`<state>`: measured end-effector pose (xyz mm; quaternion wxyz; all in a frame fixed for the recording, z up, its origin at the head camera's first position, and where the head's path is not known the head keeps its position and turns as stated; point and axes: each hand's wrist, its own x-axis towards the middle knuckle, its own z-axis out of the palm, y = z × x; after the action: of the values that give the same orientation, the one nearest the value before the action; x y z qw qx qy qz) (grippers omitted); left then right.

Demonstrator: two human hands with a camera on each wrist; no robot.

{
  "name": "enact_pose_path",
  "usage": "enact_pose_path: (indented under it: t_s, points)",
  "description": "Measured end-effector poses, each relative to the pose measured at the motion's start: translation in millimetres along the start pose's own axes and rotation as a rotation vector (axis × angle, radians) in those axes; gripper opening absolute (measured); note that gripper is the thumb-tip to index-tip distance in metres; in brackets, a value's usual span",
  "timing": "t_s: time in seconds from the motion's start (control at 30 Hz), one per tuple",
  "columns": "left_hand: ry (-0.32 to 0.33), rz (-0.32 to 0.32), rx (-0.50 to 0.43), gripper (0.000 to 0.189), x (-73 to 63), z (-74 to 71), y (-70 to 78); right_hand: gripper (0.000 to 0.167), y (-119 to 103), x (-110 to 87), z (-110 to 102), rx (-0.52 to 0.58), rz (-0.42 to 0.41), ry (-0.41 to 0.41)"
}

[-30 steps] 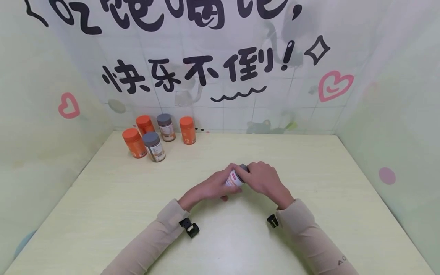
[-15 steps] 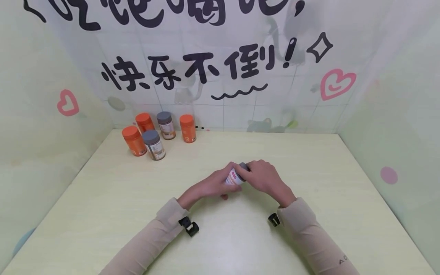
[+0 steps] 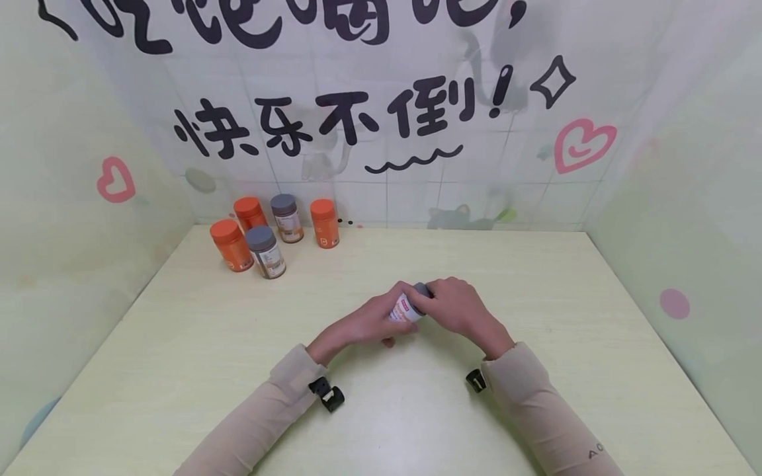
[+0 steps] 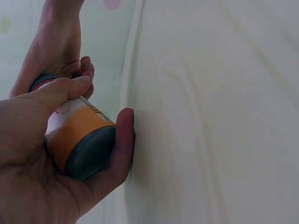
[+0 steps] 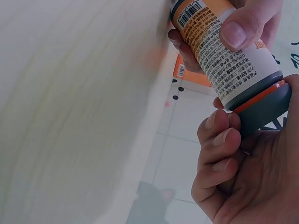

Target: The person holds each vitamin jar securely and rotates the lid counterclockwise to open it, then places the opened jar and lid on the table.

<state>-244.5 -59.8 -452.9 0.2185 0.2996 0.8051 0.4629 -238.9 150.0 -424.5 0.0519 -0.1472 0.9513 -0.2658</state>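
Near the middle of the head frame, just above the pale desk (image 3: 178,344), a small bottle (image 3: 407,309) lies tilted between both hands. The left hand (image 3: 366,324) has its grip curled round the bottle's body and base, thumb across the label. The right hand (image 3: 455,307) has its grip clenched round the grey cap (image 3: 421,289) at the bottle's upper right end.

The bottle has a white and orange label with a barcode and fine print, a dark base, and a thin orange ring under the cap (image 5: 261,109).

In the upper left of the head frame, five more bottles (image 3: 266,252) stand grouped at the desk's back edge, three orange-capped, two grey-capped, well apart from the hands.
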Motion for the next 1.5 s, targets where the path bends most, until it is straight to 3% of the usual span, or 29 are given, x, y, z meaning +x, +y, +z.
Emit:
enact_pose_path:
  t_s: [1.0,1.5]
  points:
    - [0.02,0.011,0.027,0.05,-2.3,-0.2,3.5,0.055,2.4,2.1,1.1,-0.041,-0.051,0.007]
    - [0.017,0.018,0.004,0.053,-0.9,-1.3,-1.5,0.053,2.8,1.7,1.7,-0.037,-0.066,0.004]
